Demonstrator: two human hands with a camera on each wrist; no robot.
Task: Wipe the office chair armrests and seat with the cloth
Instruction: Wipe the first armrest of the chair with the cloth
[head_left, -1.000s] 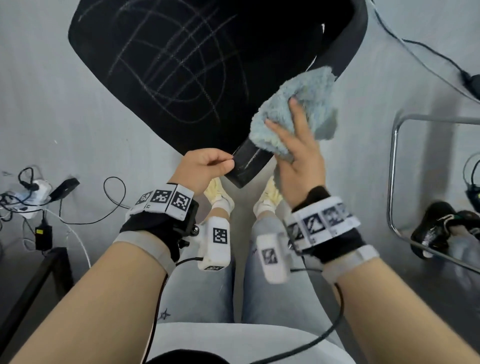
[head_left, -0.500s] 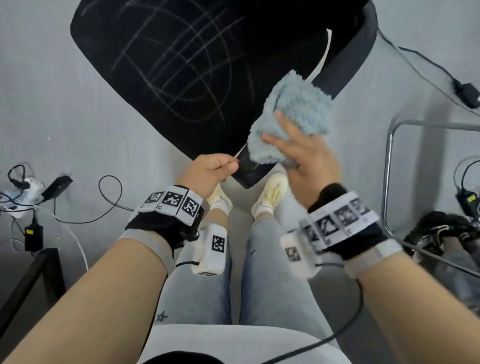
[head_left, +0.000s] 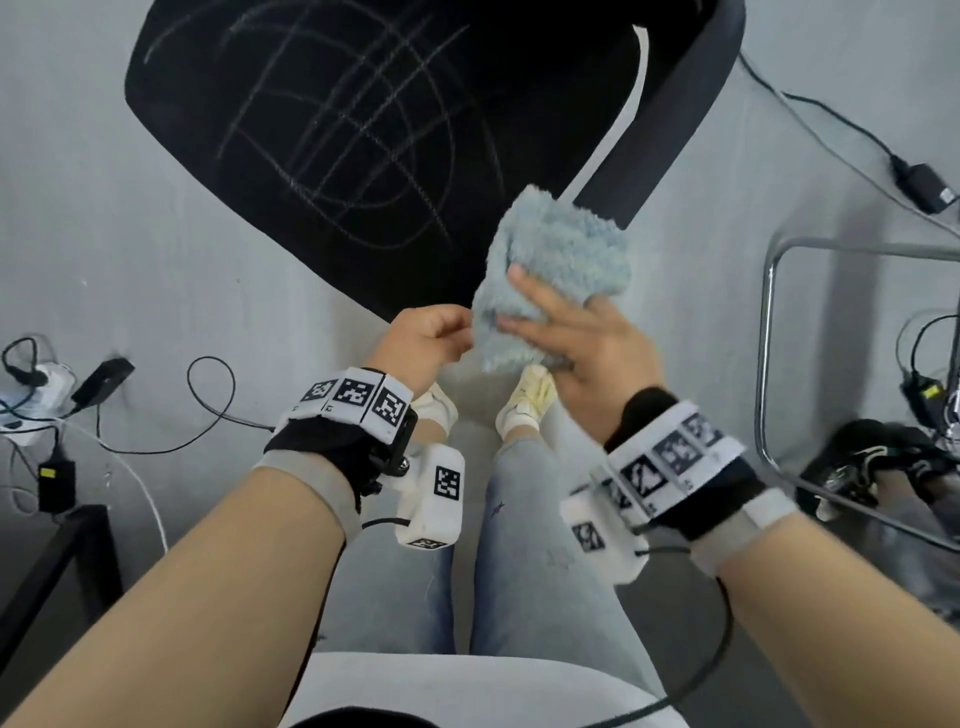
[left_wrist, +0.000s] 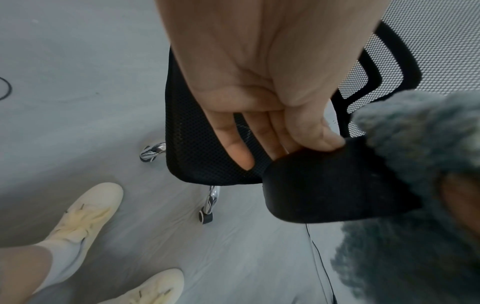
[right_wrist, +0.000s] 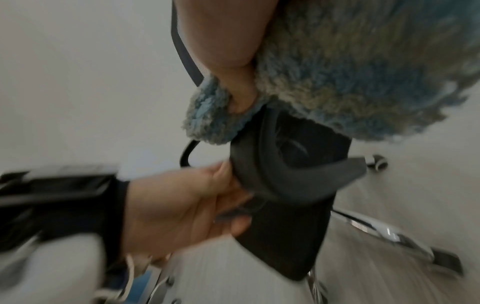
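Observation:
The black office chair seat (head_left: 363, 130), scrawled with pale chalk lines, fills the top of the head view. Its black armrest (head_left: 670, 114) runs along the right side toward me. My right hand (head_left: 576, 332) presses the fluffy light-blue cloth (head_left: 556, 265) down over the armrest's near end, fingers spread on top. The left wrist view shows my left hand (left_wrist: 280, 131) gripping that armrest end (left_wrist: 330, 183), thumb on top and fingers curled underneath, with the cloth (left_wrist: 426, 144) beside it. In the blurred right wrist view the cloth (right_wrist: 350, 72) wraps the armrest (right_wrist: 293, 164).
Grey floor all round. Cables and chargers (head_left: 47, 395) lie at the left beside a dark table leg (head_left: 47, 571). A chrome frame (head_left: 769, 364) and another person's black shoe (head_left: 852, 467) are at the right. The chair's chrome legs and castors (left_wrist: 207, 205) stand near my cream shoes (left_wrist: 85, 214).
My right hand has slid the cloth along the armrest toward me until it covers the near end and meets my left hand. The left hand keeps its grip there.

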